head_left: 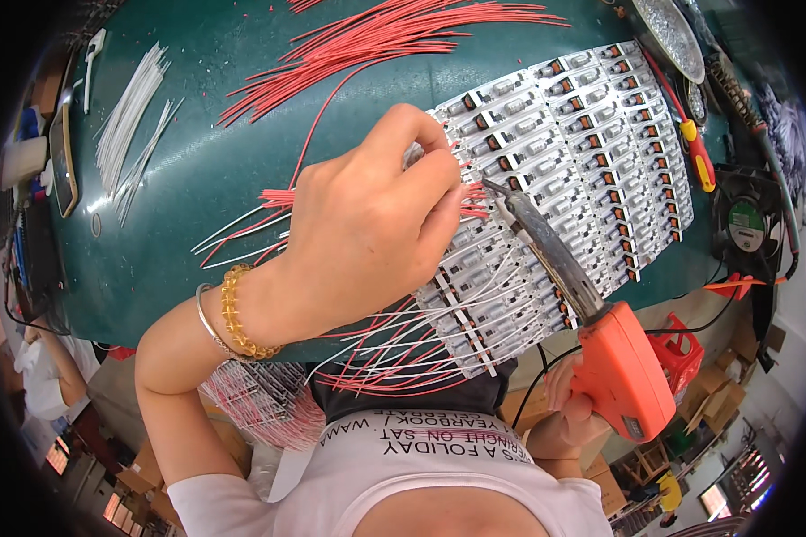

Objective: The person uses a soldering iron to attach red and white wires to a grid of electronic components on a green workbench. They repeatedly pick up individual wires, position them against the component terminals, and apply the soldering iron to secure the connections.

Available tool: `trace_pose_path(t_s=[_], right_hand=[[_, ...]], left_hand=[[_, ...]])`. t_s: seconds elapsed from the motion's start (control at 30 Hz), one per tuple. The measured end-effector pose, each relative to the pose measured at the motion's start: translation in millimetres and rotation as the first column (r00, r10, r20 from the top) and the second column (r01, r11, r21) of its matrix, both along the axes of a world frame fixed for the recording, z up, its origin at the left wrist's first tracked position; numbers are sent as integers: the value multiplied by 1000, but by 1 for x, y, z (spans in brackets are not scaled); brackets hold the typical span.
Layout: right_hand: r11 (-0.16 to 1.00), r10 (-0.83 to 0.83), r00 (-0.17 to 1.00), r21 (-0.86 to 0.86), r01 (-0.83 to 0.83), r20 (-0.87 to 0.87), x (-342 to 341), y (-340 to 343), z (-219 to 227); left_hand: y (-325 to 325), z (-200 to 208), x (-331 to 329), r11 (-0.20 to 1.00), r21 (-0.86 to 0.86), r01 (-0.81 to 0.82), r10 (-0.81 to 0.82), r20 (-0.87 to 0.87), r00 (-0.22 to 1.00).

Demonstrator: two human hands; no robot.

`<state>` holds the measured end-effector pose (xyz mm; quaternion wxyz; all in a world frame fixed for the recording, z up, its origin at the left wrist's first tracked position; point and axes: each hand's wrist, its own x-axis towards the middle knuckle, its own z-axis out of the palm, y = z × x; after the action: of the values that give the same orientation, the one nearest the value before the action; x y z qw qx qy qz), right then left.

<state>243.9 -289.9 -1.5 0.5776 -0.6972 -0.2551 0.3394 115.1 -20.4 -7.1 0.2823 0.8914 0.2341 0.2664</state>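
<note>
My left hand (pixel 358 233), with a yellow bead bracelet at its wrist, is closed on a bundle of red wires (pixel 276 197) that sticks out on both sides. Its fingertips are over the left part of a panel of small circuit boards (pixel 591 143) set in rows. In my right hand (pixel 569 398) is an orange soldering gun (pixel 631 371), gripped by its handle. The gun's tip is at the boards, right beside the wire ends; I cannot tell whether it touches them. Loose red and white wires (pixel 394 349) trail from the panel's near left boards.
A heap of red wires (pixel 358 54) and white wires (pixel 130 116) lie on the green table (pixel 197 161). A phone (pixel 63 161) is at the left edge. Rightward are a screwdriver (pixel 698 157), metal dish (pixel 670 40) and black fan (pixel 745 219). Wired boards (pixel 251 389) hang below the table edge.
</note>
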Motion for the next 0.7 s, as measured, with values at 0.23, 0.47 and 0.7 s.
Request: trace_pose_path(t_s=[0.23, 0.47, 0.7], right_hand=[[940, 128, 971, -338, -53, 203, 4, -21, 3], [988, 155, 987, -34, -154, 32, 10, -16, 1], [982, -60, 996, 184, 48, 64, -2, -8, -9]], left_hand=[[1, -1, 1, 1000, -3, 2, -2, 7, 1000], [1, 0, 1, 1000, 8, 7, -7, -12, 1000], [-1, 8, -1, 996, -72, 50, -46, 59, 997]])
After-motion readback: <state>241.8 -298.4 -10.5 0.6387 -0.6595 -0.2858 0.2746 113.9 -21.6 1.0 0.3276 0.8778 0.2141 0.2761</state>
